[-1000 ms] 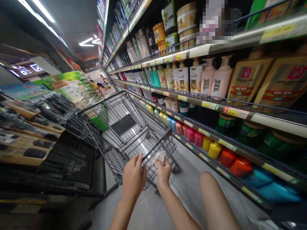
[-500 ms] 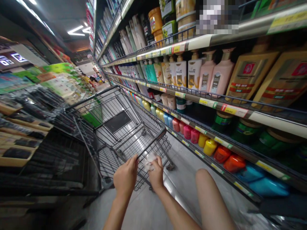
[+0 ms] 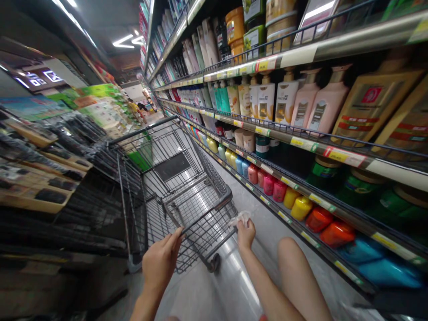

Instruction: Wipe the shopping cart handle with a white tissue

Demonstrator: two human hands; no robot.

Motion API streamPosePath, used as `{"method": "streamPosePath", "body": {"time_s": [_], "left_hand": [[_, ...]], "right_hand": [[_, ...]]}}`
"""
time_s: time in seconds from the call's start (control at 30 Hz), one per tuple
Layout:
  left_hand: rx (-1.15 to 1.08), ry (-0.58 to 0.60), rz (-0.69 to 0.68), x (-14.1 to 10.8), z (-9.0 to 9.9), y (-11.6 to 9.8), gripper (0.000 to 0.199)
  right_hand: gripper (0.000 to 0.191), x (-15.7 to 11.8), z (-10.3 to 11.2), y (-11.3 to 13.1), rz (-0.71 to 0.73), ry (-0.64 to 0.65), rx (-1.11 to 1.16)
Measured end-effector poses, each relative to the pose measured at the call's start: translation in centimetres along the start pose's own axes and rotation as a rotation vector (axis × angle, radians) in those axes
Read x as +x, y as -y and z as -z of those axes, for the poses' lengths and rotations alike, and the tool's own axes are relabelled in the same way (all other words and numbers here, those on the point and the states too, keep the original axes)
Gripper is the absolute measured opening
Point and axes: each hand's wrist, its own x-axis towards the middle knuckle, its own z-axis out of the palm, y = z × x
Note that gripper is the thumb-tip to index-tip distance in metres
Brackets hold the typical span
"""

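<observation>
A grey wire shopping cart [image 3: 187,200] stands in the aisle before me, its end rim close to my body. My left hand [image 3: 162,261] is closed on that rim bar, fingers over the top. Beyond the cart's right corner, my right hand [image 3: 246,234] pinches a crumpled white tissue [image 3: 241,217], thin and slightly see-through. Whether the tissue touches the cart's side I cannot tell. A dark panel [image 3: 173,166] hangs on the cart's far wire wall, below the far handle bar [image 3: 143,130].
Shelves on the right hold pump bottles [image 3: 286,100], tubs and colourful bottles [image 3: 301,207] at the bottom. Dark packaged goods [image 3: 60,178] line the left. My bare knee [image 3: 289,249] is at lower right, near the shelf base. Grey floor [image 3: 230,272] runs between.
My right hand has moved right with the tissue, from beside the rim to past the cart's corner. My left hand sits further left on the rim. The view has shifted a little.
</observation>
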Motion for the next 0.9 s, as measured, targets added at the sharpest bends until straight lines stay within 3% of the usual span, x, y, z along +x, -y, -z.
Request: {"method": "streamPosePath", "body": {"time_s": [0.1,0.23,0.43,0.63,0.73,0.9], "left_hand": [[-0.005,0.019,0.016,-0.6,0.3,0.1,0.028],[0.004,0.001,0.028,-0.9,0.6,-0.1,0.028],[0.01,0.011,0.061,-1.0,0.5,-0.4,0.028],[0.017,0.036,0.077,-0.7,0.4,-0.5,0.028],[0.015,0.032,0.078,-0.7,0.3,-0.6,0.028],[-0.012,0.03,0.083,-0.8,0.3,-0.6,0.027]], "right_hand": [[0.017,0.4,-1.1,1.4,0.055,0.036,-0.002],[0.018,-1.5,-1.7,2.3,0.12,0.069,-0.012],[0.004,-6.2,-2.4,2.1,-0.046,-0.009,0.003],[0.01,-10.3,-4.0,2.6,-0.19,0.09,0.154],[0.016,-11.4,-4.1,4.3,-0.28,0.129,0.356],[0.03,-10.7,-2.8,6.9,-0.186,0.231,0.36]]}}
